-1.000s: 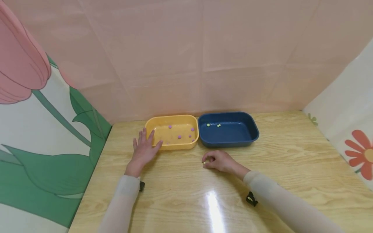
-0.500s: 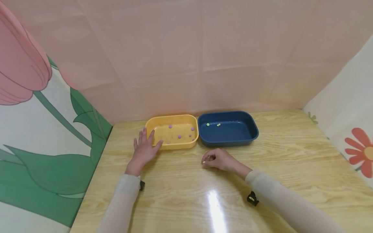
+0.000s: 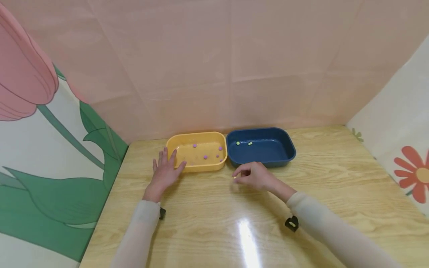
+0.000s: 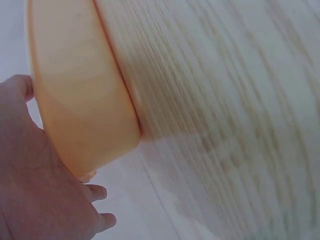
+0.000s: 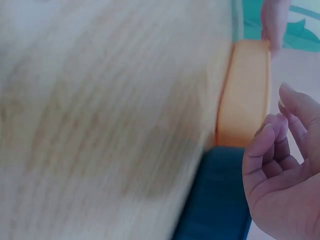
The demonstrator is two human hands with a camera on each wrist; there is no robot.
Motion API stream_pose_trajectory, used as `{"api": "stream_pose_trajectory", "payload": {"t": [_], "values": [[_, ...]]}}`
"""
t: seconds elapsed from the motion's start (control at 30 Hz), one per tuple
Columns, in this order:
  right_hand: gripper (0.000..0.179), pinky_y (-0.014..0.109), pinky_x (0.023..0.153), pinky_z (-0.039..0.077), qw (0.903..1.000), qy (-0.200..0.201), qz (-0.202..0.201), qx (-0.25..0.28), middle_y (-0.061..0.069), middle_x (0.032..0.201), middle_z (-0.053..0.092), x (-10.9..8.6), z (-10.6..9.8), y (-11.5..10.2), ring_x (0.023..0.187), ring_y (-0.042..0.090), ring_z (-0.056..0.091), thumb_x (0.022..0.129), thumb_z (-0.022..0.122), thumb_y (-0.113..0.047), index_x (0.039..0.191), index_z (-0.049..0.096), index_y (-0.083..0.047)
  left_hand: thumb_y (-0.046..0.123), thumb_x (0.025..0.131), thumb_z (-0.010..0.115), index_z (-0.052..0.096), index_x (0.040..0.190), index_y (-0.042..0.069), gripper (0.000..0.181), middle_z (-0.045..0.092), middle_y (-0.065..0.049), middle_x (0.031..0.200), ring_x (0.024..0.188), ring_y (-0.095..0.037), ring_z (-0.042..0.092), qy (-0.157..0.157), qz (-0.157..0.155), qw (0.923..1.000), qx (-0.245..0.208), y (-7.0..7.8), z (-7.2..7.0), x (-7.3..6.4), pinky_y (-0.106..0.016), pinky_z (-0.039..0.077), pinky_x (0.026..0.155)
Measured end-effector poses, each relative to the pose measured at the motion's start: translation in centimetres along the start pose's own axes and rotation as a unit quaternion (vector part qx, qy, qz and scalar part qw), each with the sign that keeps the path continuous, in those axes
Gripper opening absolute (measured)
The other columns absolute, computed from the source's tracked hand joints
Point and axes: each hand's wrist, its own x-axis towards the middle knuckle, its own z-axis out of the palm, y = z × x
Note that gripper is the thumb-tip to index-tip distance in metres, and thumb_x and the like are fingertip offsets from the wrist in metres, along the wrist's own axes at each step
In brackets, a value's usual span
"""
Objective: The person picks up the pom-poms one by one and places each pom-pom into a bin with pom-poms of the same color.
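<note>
My right hand (image 3: 253,176) pinches a tiny yellow-green ball (image 3: 235,178) between thumb and fingertips, just above the table in front of the blue tray (image 3: 271,150). In the right wrist view only a sliver of the ball (image 5: 281,104) shows at the fingertips. Fingers spread, my left hand (image 3: 163,176) rests over the near left corner of the yellow tray (image 3: 204,168). The left wrist view has that hand (image 4: 45,185) along the tray's rim. Several small purple balls (image 3: 205,157) lie inside the yellow tray. A few yellow-green balls (image 3: 238,143) sit in the blue one.
Both trays stand side by side at the back of the wooden table (image 3: 201,216), close to a pink backdrop (image 3: 187,74). Flower-printed sheets hang at left and right. A black strap piece (image 3: 291,223) is on the right wrist.
My right hand has lifted off the table and moved slightly towards the blue tray, with the yellow-green ball in its fingertips. My left hand stays on the yellow tray.
</note>
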Motion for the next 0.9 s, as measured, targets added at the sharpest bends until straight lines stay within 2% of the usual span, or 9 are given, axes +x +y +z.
{"api": "stream_pose_trajectory", "payload": {"t": [0.27,0.47,0.6,0.77,0.9], "values": [[0.015,0.024,0.058,0.043,0.9992,0.015,0.037,-0.005,-0.009,0.072,0.062,0.0,-1.9,-0.1,0.067,0.011,0.053,0.075,0.078,-0.034,0.087,0.074,-0.025,0.069,0.09,0.025,0.012,0.151,0.022,0.079,-0.017,-0.01,0.155,0.142,-0.034,-0.012,0.0,0.001,1.0,-0.001,-0.2,0.1,0.1,-0.06,-0.009,0.108],[0.013,0.025,0.061,0.046,0.9981,0.036,0.049,-0.007,-0.011,0.076,0.066,0.0,-3.3,-0.6,0.07,0.011,0.056,0.074,0.079,-0.033,0.086,0.074,-0.029,0.069,0.09,0.026,0.012,0.151,0.023,0.079,-0.014,-0.012,0.156,0.142,-0.036,-0.009,0.0,0.002,1.0,-0.001,-0.4,0.2,0.2,-0.06,-0.009,0.108],[0.017,0.026,0.06,0.047,0.9962,0.052,0.07,0.005,-0.011,0.079,0.068,0.1,-4.5,-0.6,0.071,0.012,0.058,0.074,0.077,-0.04,0.087,0.073,-0.03,0.07,0.089,0.025,0.011,0.151,0.023,0.079,-0.013,-0.013,0.156,0.142,-0.035,-0.009,-0.001,0.002,1.0,-0.001,-0.3,0.1,0.1,-0.06,-0.009,0.108],[0.025,0.03,0.057,0.049,0.9919,0.068,0.107,0.014,-0.003,0.08,0.068,0.5,-6.4,0.1,0.067,0.017,0.059,0.074,0.073,-0.049,0.091,0.072,-0.03,0.072,0.088,0.023,0.012,0.151,0.023,0.081,-0.013,-0.012,0.156,0.142,-0.035,-0.009,-0.001,0.002,1.0,0.001,-0.3,0.1,0.1,-0.06,-0.008,0.108],[0.029,0.033,0.059,0.049,0.9866,0.079,0.142,0.011,0.003,0.085,0.066,1.1,-7.8,1.0,0.072,0.023,0.061,0.076,0.072,-0.05,0.096,0.071,-0.03,0.071,0.089,0.024,0.011,0.151,0.022,0.08,-0.014,-0.011,0.156,0.142,-0.035,-0.01,-0.002,0.003,1.0,0.002,-0.3,0.1,0.0,-0.061,-0.008,0.108]]}}
